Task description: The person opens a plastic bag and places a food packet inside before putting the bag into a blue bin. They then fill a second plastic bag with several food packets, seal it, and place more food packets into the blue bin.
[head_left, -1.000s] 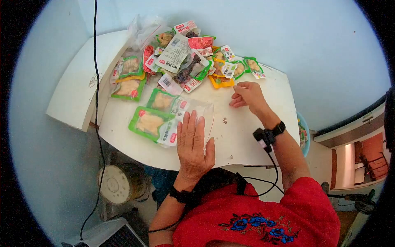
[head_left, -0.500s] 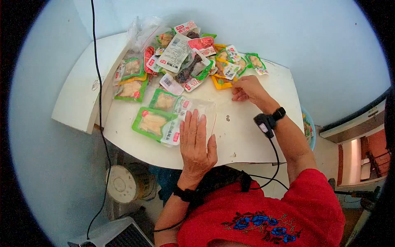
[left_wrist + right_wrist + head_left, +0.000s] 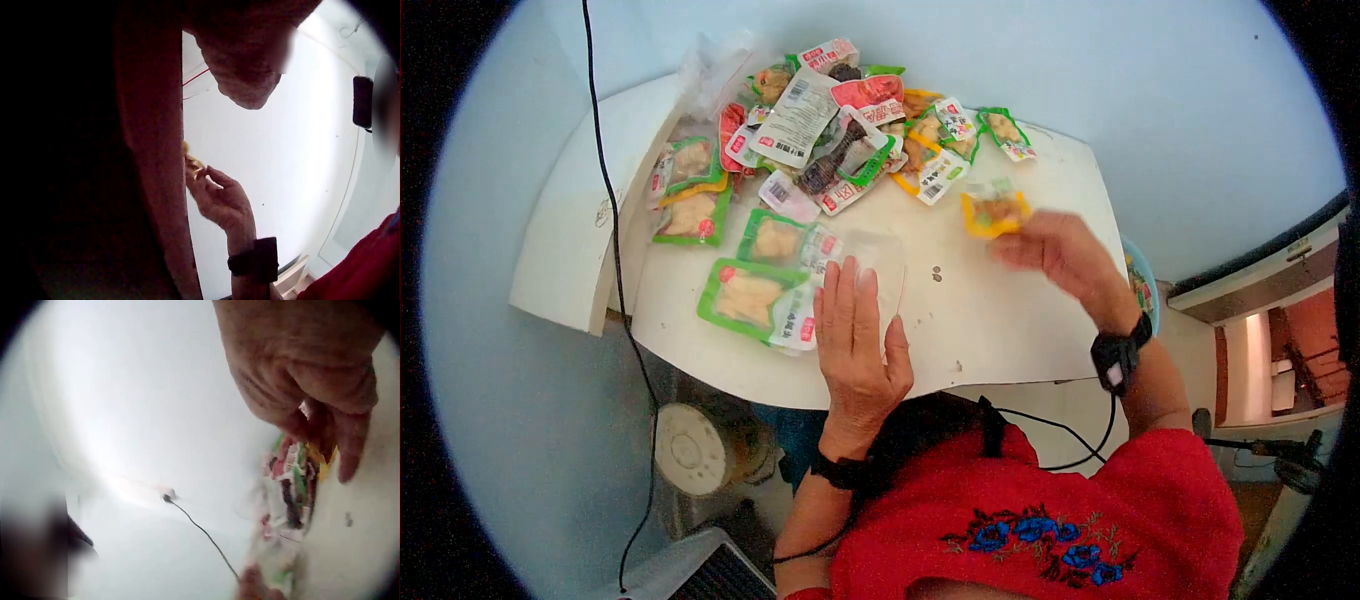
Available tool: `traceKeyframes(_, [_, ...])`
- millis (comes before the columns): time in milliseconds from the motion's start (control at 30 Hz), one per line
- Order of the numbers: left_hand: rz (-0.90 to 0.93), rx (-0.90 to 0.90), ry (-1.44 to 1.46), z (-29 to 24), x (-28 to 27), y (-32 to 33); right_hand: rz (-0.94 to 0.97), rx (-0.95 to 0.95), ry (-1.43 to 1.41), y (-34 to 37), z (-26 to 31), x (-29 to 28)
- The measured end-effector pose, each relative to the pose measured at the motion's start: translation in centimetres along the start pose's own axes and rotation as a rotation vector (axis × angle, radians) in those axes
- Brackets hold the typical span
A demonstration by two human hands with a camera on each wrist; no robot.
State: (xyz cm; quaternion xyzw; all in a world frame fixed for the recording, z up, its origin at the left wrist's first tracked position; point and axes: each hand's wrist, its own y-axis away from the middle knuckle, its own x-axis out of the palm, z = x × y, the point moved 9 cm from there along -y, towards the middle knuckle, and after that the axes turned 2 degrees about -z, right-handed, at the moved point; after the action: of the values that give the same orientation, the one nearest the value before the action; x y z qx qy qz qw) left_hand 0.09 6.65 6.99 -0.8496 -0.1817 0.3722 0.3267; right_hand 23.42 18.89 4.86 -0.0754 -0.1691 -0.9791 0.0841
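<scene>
The white, curved-edged tabletop point(image 3: 990, 330) bears a multicoloured pile of flat plastic packets point(image 3: 800, 130), far left. The left hand point(image 3: 857, 350), fingers straight, lies at the right end of two green-edged plastic packets point(image 3: 745, 298), near left. The right hand point(image 3: 1068, 262), fingers curled, grasps a small yellow-edged plastic packet point(image 3: 990, 214), right of the pile.

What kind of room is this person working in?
Perhaps a small home or back room, though nothing settles which. It shows a plain pale-blue wall, a white curved-edge table with a heap of colourful sealed food packets, and a round pale-lidded bucket on the floor.
</scene>
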Motion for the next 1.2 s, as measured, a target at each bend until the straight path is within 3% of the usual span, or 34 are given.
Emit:
traceKeyframes(67, [0.005, 0.008, -0.021, 0.0, 0.1, 0.1, 0.036, 0.274, 0.434, 2.8, -3.0, -0.1])
traceKeyframes(100, [0.009, 0.012, -0.031, -0.1, 0.1, 0.1, 0.056, 0.256, 0.610, 3.3, -3.2, -0.6])
traceKeyframes(200, [0.013, 0.019, -0.010, 0.1, 0.4, 0.0, -0.086, -0.033, 1.022, 2.8, 0.0, -2.4])
traceKeyframes(233, [0.018, 0.014, -0.010, 0.0, 0.5, 0.1, -0.144, -0.134, 0.991, 2.5, 1.2, -2.2])
traceKeyframes(333, [0.017, 0.008, -0.025, 0.0, 0.5, 0.0, -0.155, -0.517, 1.323, 1.3, 4.1, 0.1])
traceKeyframes(433, [0.015, 0.013, -0.038, -0.1, 0.3, 0.1, -0.111, -0.781, 1.521, -3.5, 2.6, -1.0])
traceKeyframes(533, [0.003, 0.014, -0.044, 0.1, 0.3, 0.1, -0.068, -0.513, 1.432, -6.0, 2.5, -1.6])
traceKeyframes(567, [0.002, 0.016, -0.043, 0.1, 0.3, 0.1, -0.053, -0.341, 1.353, -6.6, 2.2, -2.2])
traceKeyframes(700, [-0.001, -0.003, -0.011, 0.2, 0.3, 0.0, 0.032, -0.201, 1.339, -6.9, 1.1, -2.4])
traceKeyframes(800, [0.000, -0.007, 0.006, 0.2, 0.3, -0.1, 0.074, 0.008, 1.347, -6.2, 0.1, -3.5])
traceKeyframes(933, [0.006, 0.005, 0.005, 0.2, 0.4, 0.1, 0.098, -0.002, 0.859, -2.6, 0.5, -1.9])
traceKeyframes(1033, [0.017, 0.003, 0.018, 0.1, 0.4, -0.2, 0.165, 0.155, 0.463, 1.0, 0.1, -0.2])
traceKeyframes(1200, [0.023, 0.004, 0.000, 0.1, 0.8, 0.0, 0.158, 0.110, 0.225, 3.7, -0.6, 0.5])
